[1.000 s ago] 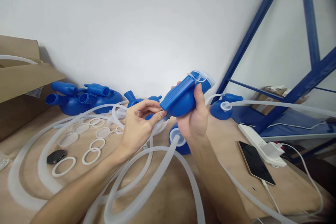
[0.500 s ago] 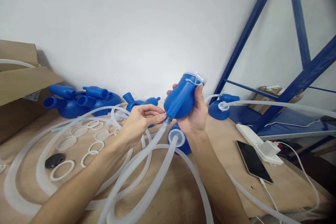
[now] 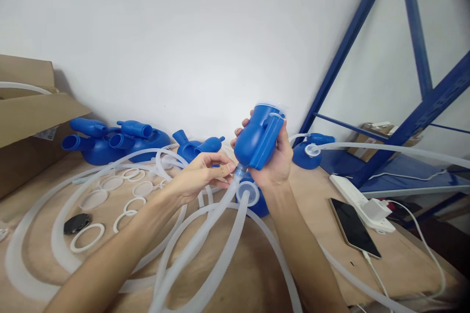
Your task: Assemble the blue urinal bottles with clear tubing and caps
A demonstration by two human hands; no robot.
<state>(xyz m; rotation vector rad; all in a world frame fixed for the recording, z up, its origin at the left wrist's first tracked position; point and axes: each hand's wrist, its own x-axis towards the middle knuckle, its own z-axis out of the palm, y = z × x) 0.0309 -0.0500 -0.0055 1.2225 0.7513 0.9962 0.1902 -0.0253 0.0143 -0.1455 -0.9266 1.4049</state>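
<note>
My right hand (image 3: 277, 166) grips a blue urinal bottle (image 3: 253, 137) tilted over the table, its wide capped end up and its ridged handle turned to the right. At the bottle's lower end, a translucent hose (image 3: 220, 205) is joined through a clear connector (image 3: 240, 172). The fingers of my left hand (image 3: 209, 173) are closed in a pinch at that joint; their tips are partly hidden. Just below, a second blue bottle (image 3: 260, 205) stands on the table with a white ring cap (image 3: 247, 192) and another hose (image 3: 235, 239) running from it.
Several blue bottles (image 3: 99, 151) stand along the wall at left, near a cardboard box (image 3: 29, 122). White rings (image 3: 87, 238), discs and looped hoses cover the left table. At right lie a phone (image 3: 354, 227) and a power strip (image 3: 362, 203), beside a blue metal shelf (image 3: 404, 173).
My right hand has turned the bottle, so its handle now faces right and it hangs more upright. My left hand has shifted slightly right, staying at the hose joint.
</note>
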